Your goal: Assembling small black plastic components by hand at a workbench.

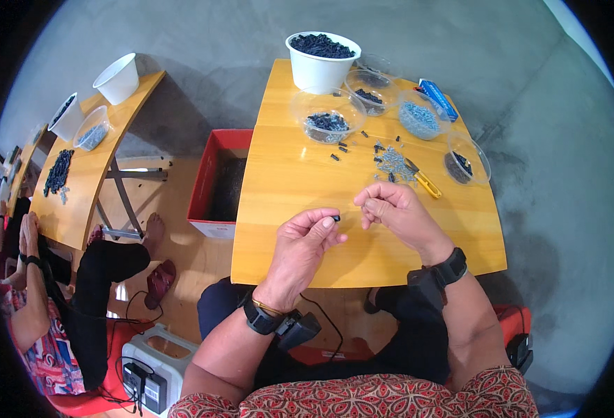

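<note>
Between the thumb and forefinger of my left hand (298, 240) is a small black plastic piece (336, 218), held above the table's near part. My right hand (406, 217) is a short way to its right, thumb and fingers pinched together; whatever they hold, if anything, is too small to make out. Beyond it lies a loose pile of small clear-grey pieces (392, 161), with several black pieces scattered around. A yellow-handled cutter (425, 180) lies against the pile's right side.
On the wooden table (286, 188) stand a white tub (321, 70) of black pieces, several clear bowls, including one of light-blue pieces (420, 120), and a blue box (438, 99). A red bin (206, 174) is left of the table. Another person (49, 327) sits at a neighbouring table (88, 181).
</note>
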The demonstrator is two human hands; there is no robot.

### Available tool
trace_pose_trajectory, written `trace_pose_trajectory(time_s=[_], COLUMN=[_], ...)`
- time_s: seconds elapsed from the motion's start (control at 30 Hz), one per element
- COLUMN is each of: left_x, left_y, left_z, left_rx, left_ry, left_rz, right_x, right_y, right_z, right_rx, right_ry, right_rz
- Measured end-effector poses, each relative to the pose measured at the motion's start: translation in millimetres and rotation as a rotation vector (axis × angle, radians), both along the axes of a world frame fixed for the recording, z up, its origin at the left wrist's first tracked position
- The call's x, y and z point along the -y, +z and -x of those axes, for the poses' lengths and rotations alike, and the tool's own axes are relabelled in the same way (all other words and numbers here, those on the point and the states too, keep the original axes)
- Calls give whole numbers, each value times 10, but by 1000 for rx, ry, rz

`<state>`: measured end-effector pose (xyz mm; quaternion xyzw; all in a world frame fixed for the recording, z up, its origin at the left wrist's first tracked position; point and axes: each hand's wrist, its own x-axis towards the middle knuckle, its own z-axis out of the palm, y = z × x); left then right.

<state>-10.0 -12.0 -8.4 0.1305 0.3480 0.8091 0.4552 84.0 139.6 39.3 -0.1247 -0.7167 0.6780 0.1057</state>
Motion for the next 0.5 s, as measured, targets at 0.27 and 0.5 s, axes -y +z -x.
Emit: trace_pose_trajectory(time_s=[0.27,0.5], left_x=[4,13], left_y=[-24,16], left_z=[5,-33], left_rx=[85,121], left_ry=[-65,-94], left_rz=[-103,-114], right_x=[136,180], right_y=[65,38], right_z=[-45,-56], right_rx=[-59,-101], right_ry=[69,57], right_rz=[50,60])
